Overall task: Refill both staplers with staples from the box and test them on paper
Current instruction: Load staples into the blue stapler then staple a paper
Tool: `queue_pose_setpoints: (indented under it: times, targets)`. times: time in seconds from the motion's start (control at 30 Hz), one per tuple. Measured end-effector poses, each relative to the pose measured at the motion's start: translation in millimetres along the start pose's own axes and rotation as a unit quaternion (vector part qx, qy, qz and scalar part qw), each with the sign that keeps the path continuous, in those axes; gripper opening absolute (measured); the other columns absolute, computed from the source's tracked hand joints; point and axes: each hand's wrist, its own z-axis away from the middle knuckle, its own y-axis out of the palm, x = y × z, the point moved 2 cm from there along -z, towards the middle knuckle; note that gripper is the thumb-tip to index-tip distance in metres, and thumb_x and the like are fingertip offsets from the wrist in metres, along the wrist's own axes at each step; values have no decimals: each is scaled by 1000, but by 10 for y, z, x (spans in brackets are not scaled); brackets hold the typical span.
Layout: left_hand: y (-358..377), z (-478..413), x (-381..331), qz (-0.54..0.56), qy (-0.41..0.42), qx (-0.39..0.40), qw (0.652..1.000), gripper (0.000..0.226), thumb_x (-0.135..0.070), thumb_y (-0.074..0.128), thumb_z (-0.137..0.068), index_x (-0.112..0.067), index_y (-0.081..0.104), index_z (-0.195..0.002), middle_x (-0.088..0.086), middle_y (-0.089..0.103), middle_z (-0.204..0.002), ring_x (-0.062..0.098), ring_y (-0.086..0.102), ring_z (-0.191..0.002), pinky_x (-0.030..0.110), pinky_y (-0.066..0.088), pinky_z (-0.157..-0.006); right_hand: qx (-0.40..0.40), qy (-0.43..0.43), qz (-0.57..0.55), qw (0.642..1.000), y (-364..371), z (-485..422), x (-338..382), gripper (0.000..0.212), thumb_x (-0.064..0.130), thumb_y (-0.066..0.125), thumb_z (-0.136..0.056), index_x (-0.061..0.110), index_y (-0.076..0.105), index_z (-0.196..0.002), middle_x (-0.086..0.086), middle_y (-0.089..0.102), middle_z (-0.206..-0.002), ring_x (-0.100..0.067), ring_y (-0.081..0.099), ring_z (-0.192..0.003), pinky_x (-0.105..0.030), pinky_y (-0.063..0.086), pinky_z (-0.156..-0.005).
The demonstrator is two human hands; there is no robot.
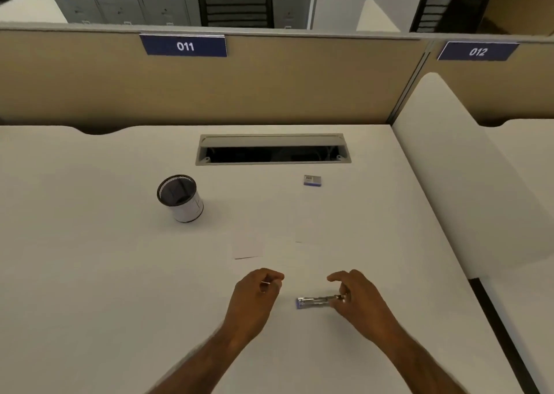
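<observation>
Right grip: right hand sits low over the near tabletop, fingers curled down and pinching the right end of the stapler, index finger lifted clear above it.
Left grip: left hand is loosely curled, thumb and forefinger pressed together on a thin silvery strip, very likely staples; too small to be sure.
Stapler: lies flat on its length, running left to right, blue tip pointing toward the left hand, metal channel showing on top; whether it is fully opened cannot be told.
Gap: stapler's free end sits just beside the left hand, not touching it.
Staple box: small, blue and white, well apart from both hands, farther back near the cable slot.
Paper: pale sheets lie flat just beyond the hands, barely distinct from the white surface.
Pen cup: black-rimmed mesh cylinder, upright, back left.
Second stapler: cannot be made out.
</observation>
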Motion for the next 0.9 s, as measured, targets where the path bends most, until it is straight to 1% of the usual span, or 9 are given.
queue_pose_setpoints:
  times: [0.2, 0.3, 0.37, 0.43, 0.53, 0.6, 0.67, 0.77, 0.9]
  targets:
    - [26, 278, 150, 2, -10, -4, 1000, 15, -20, 62, -94, -30, 74, -95, -17, 72, -95, -10, 63, -79, 2, 41, -65, 10, -24, 111, 993, 78, 10, -54, 38, 26, 66, -83, 34, 56, -119, 9, 47, -96, -12, 54, -89, -26, 47, -77]
    - [21, 328, 165, 7, -7, 0, 1000, 17, -18, 63, -93, -31, 74, -92, -15, 74, -94, 1, 66, -82, 5, 44, -65, 33, -23, 127, 991, 101, -9, -58, 30, 25, 62, -85, 30, 57, -114, 10, 49, -97, -14, 55, -92, -30, 47, -80]
    - [24, 348, 173, 10, -7, 5, 1000, 17, -18, 63, -93, -31, 75, -92, -16, 74, -94, 1, 65, -81, 5, 45, -65, 37, -26, 138, 989, 124, -10, -65, 20, 24, 60, -87, 28, 58, -107, 13, 49, -92, -11, 53, -88, -32, 46, -81]
    - [33, 362, 172, 9, -7, 12, 1000, 17, -18, 64, -92, -31, 75, -92, -16, 73, -93, -2, 64, -80, 5, 44, -64, 36, -32, 138, 989, 148, -1, -66, 10, 22, 58, -89, 25, 59, -99, 13, 49, -87, -8, 49, -81, -30, 43, -76]
    - [58, 361, 175, 8, -7, 20, 1000, 15, -18, 65, -92, -30, 75, -93, -16, 72, -93, -7, 62, -77, 4, 42, -63, 28, -42, 116, 992, 178, 28, -67, 4, 18, 57, -92, 19, 60, -92, 9, 54, -84, -9, 49, -78, -18, 33, -64]
    - [79, 359, 176, 8, -7, 25, 1000, 14, -19, 66, -91, -29, 75, -94, -16, 72, -93, -8, 61, -74, 3, 41, -61, 19, -36, 98, 994, 180, 43, -66, 4, 15, 57, -91, 16, 60, -89, 9, 55, -82, -9, 50, -77, -14, 34, -64]
    - [95, 346, 166, 8, -11, 25, 1000, 14, -20, 68, -90, -30, 75, -95, -13, 71, -91, -6, 61, -71, 3, 41, -59, 15, -33, 79, 996, 171, 54, -45, 5, 13, 59, -90, 17, 60, -86, 11, 55, -79, -7, 48, -73, -17, 34, -63]
    - [101, 317, 130, 15, -14, 19, 1000, 19, -22, 73, -87, -33, 72, -103, -9, 71, -100, 1, 64, -85, 2, 43, -64, 8, -44, 47, 998, 130, 82, 47, 9, 12, 62, -88, 17, 59, -82, 12, 54, -73, -4, 49, -70, -23, 35, -63]
    - [65, 263, 63, 28, 20, 30, 999, 52, -23, 81, -81, -36, 61, -127, -16, 57, -128, 8, 60, -110, 7, 46, -84, -1, -49, 4, 999, -13, 143, 330, 8, 14, 65, -88, 17, 61, -81, 10, 57, -74, -2, 51, -69, -15, 37, -60]
